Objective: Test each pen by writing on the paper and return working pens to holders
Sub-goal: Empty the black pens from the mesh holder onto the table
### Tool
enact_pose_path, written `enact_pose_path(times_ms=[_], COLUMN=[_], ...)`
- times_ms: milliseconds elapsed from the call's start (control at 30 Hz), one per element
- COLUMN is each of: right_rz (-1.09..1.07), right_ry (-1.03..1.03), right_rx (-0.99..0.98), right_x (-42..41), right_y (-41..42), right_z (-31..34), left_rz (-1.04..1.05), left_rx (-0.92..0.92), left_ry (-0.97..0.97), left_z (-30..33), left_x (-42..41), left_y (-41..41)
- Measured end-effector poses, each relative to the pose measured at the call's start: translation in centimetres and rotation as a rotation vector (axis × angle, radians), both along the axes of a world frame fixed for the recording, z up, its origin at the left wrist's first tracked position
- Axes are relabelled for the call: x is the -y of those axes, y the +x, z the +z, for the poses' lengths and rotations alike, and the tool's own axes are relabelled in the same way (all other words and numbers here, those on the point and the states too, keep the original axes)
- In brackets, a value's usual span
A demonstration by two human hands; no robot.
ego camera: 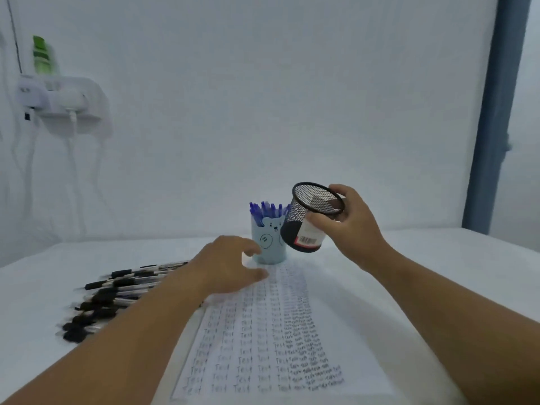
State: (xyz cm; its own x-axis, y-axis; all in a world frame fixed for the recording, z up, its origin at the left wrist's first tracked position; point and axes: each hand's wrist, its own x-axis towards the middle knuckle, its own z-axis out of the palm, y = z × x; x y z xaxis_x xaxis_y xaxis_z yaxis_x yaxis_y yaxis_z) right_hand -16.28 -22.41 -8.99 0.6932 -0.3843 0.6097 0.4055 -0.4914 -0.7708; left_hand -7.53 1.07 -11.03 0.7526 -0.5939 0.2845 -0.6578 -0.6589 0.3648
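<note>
The black pens (117,290) left of the paper (263,331) are blurred and partly hidden by the left forearm (140,331).

Black mesh holder (309,220): empty, tilting w/ mouth toward camera, barcode label on side, hanging above table just right of blue holder.
Light-blue bear holder (268,244): standing upright at paper's far edge, carrying blue pens (267,211).
Black-grip pens (111,299): lying in loose pile, left of paper.
Paper (263,346): lying flat, showing rows of "Test".
</note>
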Motion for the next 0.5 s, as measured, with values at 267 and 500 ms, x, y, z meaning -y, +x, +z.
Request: enact_pose_path(times_ms=[267, 500], right_rz=[-0.152, -0.118], right_ry=[0.048, -0.028], right_rx=[-0.105, -0.231], right_x=[3.6, 4.7], right_y=[2.4, 3.1], right_z=[-3.5, -5.2], left_rz=[0.03, 0.02], left_rx=[-0.09, -0.086], left_ry=[0.238, 0.255], left_z=[-1.3, -1.1], left_x=[-0.5, -0.4], left_y=[0.2, -0.2])
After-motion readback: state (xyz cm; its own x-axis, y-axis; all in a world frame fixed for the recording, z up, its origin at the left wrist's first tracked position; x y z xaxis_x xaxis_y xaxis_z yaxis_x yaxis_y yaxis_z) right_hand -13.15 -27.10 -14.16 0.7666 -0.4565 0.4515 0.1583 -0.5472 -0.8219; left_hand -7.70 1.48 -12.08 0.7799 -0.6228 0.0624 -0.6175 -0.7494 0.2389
